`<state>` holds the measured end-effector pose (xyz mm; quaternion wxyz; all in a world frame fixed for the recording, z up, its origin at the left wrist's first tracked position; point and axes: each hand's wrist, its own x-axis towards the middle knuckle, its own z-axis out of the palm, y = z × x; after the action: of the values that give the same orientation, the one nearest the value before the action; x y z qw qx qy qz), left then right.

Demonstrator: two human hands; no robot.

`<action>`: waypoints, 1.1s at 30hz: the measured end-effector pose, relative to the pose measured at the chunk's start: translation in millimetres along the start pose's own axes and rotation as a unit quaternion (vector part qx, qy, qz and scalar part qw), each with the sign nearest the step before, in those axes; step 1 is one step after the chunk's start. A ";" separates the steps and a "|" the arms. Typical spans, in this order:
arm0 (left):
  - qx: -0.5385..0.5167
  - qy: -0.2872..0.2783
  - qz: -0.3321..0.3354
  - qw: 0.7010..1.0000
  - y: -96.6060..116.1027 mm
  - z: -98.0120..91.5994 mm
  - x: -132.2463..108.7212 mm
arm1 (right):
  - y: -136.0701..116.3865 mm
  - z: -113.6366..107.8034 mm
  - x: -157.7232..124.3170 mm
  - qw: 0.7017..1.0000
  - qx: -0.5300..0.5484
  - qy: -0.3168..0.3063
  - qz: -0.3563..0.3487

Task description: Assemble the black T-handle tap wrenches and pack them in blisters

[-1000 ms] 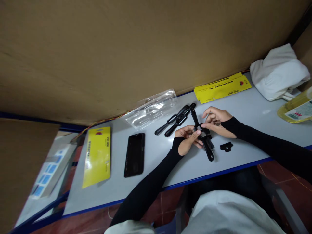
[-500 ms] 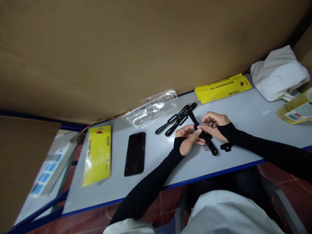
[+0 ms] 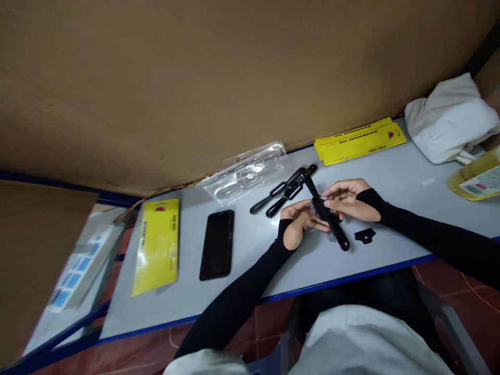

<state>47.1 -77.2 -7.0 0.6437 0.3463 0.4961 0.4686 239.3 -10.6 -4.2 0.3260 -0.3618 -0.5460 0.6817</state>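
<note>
A long black two-handled tool [image 3: 331, 225] lies slanted on the grey table [image 3: 250, 271], and both my hands grip its middle. My left hand [image 3: 299, 224] holds it from the left with the fingers curled round it. My right hand [image 3: 349, 198] pinches the centre from the right, fingers pressed together. A small flat black plate [image 3: 364, 236] lies just right of the tool, apart from both hands. Behind them lie two more black tools [image 3: 283, 191] side by side.
A black phone [image 3: 217, 245] and a yellow packaging card [image 3: 156, 247] lie at the left. A clear plastic blister [image 3: 247, 172] and more yellow cards [image 3: 359, 140] sit by the cardboard wall. A white cloth bag [image 3: 449, 119] and a yellowish bottle [image 3: 474, 179] are at the right.
My hands have closed in on the tool's middle, and the tool has been shifted and turned a little on the table. The view has drifted slightly.
</note>
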 end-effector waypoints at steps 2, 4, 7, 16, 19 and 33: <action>0.001 0.001 0.005 1.000 -0.6 0.3 -0.1 | -1.1 -2.8 -0.7 1.000 -0.015 -0.007 -0.005; 0.003 0.005 0.009 1.000 -0.8 1.6 -0.2 | -0.9 -4.8 -0.9 0.999 -0.032 -0.008 -0.006; 0.003 0.011 0.012 1.000 -0.6 3.3 -0.5 | -0.1 -5.9 -1.0 0.999 -0.048 -0.003 -0.015; -0.010 0.028 0.029 0.999 -1.3 5.1 -1.4 | -3.2 -6.3 -1.5 1.000 -0.029 0.007 0.000; -0.010 0.030 0.025 0.999 -1.2 4.4 -0.9 | -2.4 -7.3 -1.1 1.000 -0.027 0.003 0.012; 0.020 0.089 0.042 0.995 -6.7 11.7 -0.9 | -0.9 -0.7 -5.0 0.999 -0.050 -0.006 0.010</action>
<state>60.0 -79.9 -9.7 0.5696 0.3370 0.5454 0.5143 242.7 -14.3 -2.7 0.2976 -0.3788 -0.5778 0.6588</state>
